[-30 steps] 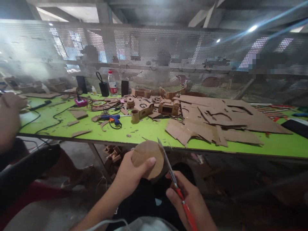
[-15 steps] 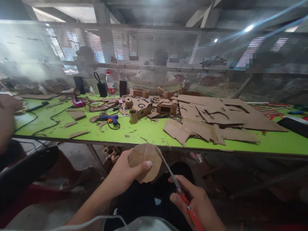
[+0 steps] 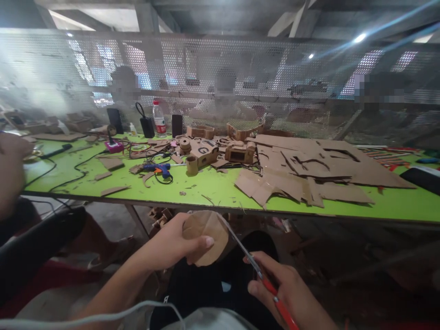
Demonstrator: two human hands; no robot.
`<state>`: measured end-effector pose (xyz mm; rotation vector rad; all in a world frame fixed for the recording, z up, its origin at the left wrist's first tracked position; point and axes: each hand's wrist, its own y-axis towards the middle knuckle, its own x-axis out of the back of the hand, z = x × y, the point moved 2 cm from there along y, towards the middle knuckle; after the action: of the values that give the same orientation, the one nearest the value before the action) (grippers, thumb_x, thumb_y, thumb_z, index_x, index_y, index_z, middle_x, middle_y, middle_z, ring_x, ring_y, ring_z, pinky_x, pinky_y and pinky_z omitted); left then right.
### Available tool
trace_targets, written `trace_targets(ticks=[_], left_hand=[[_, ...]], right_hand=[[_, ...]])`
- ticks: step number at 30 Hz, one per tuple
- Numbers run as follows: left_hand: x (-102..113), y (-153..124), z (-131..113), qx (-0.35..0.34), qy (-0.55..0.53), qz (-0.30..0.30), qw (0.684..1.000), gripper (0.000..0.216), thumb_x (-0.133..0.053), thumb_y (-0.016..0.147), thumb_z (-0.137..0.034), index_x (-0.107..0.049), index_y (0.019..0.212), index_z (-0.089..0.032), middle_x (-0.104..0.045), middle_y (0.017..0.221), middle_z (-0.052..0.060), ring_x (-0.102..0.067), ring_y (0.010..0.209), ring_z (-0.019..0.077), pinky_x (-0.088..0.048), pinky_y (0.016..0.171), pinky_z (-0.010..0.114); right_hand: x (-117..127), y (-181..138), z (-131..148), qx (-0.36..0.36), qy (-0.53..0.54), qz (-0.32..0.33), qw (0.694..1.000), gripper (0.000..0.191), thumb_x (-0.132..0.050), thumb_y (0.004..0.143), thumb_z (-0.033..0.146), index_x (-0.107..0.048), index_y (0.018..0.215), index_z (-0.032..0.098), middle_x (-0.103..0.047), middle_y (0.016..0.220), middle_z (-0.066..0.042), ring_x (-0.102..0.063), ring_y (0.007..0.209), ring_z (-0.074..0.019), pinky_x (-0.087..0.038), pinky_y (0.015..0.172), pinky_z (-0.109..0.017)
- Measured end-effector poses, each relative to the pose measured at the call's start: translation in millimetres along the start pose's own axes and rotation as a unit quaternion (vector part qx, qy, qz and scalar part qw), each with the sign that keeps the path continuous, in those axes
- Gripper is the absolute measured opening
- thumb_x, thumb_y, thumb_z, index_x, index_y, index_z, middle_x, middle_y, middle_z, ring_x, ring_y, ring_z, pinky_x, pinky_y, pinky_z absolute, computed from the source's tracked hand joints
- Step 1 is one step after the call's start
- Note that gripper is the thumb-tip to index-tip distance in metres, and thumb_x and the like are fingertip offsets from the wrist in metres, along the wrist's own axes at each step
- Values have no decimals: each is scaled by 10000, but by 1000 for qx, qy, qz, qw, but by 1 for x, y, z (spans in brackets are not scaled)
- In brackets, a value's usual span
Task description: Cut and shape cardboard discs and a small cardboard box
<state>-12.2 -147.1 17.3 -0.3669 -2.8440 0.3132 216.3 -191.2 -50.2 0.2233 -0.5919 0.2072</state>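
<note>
A round piece of brown cardboard (image 3: pixel 209 231) is pinched in my left hand (image 3: pixel 175 243), thumb on its face and the other fingers hidden behind. My right hand (image 3: pixel 282 284) grips red-handled scissors (image 3: pixel 252 263), whose long blades point up and left. Their tips lie at the upper right edge of the cardboard disc; whether they cut into it I cannot tell. Both hands are over my lap, just below the table's front edge.
A green table (image 3: pixel 202 188) bears a blue glue gun (image 3: pixel 160 169), cardboard sheets (image 3: pixel 309 160), a water bottle (image 3: pixel 159 120) and a cardboard model (image 3: pixel 204 156). Another person's arm (image 3: pixel 12 169) is at the left. A perforated metal screen (image 3: pixel 206 55) stands behind.
The cardboard disc and my left hand have shifted slightly down and left. The scissors have moved a little lower, their tips still at the disc's edge.
</note>
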Motion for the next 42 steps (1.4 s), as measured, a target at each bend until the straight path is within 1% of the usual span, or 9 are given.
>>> trace_targets(ticks=[7,9,13,16,19,26,32,36,42], left_hand=[[9,1,-2,7,9,-2,1000,340,-843,602,-388,-688,774,-139,-623,628,-3,-547,554,139,-421,499,214],[12,6,-3,-21,-1,-4,1000,322,-851,610,-390,-696,735,-138,-627,623,-3,-554,558,134,-417,504,205],[3,18,3,-111,-125,-88,982,407,-836,657,-435,-738,931,-151,-723,789,36,-645,642,172,-508,579,240],[-15,23,11,-116,-205,-110,966,428,-805,694,-479,-703,925,-132,-680,654,26,-626,539,178,-533,524,279],[-27,20,15,-128,-236,-165,949,408,-834,678,-438,-694,920,-142,-672,695,9,-587,540,147,-516,474,250],[-31,11,15,-107,-232,-109,961,357,-840,670,-406,-697,852,-135,-648,683,9,-559,557,132,-488,438,219],[-23,6,14,-74,-209,-109,969,378,-841,651,-397,-696,882,-135,-674,675,23,-570,511,128,-471,418,213],[-16,5,18,-48,-186,-106,976,485,-868,623,-400,-637,963,-143,-662,673,3,-584,479,136,-487,410,234],[-12,5,16,-34,-197,-64,978,457,-872,628,-359,-656,960,-131,-663,716,8,-584,520,118,-465,400,197]], right_hand=[[-7,0,0,-9,15,-19,1000,311,-558,872,501,-646,946,212,-242,595,80,-192,538,-117,-199,485,-255],[-13,2,-1,-25,20,-41,999,345,-547,873,533,-642,916,204,-245,594,80,-189,540,-116,-224,477,-242],[-26,11,-3,-52,52,-102,992,443,-525,873,616,-656,914,195,-330,599,66,-254,525,-112,-332,490,-224],[-36,16,-4,-52,87,-109,989,497,-562,860,650,-692,951,180,-409,597,52,-311,513,-108,-357,496,-218],[-40,16,-1,-57,132,-97,985,547,-592,837,676,-695,997,163,-448,623,41,-336,519,-105,-349,492,-217],[-37,17,3,-36,144,-78,986,606,-467,865,750,-632,935,171,-380,633,53,-273,556,-110,-267,496,-241],[-23,11,1,-32,76,-79,993,475,-524,873,645,-635,912,185,-310,593,76,-225,542,-109,-275,470,-236],[-13,8,4,-20,41,-58,997,448,-553,844,610,-637,985,192,-298,594,79,-222,549,-118,-226,492,-254],[-15,10,3,-30,47,-45,997,417,-526,869,609,-632,915,209,-266,603,75,-201,550,-120,-220,484,-252]])
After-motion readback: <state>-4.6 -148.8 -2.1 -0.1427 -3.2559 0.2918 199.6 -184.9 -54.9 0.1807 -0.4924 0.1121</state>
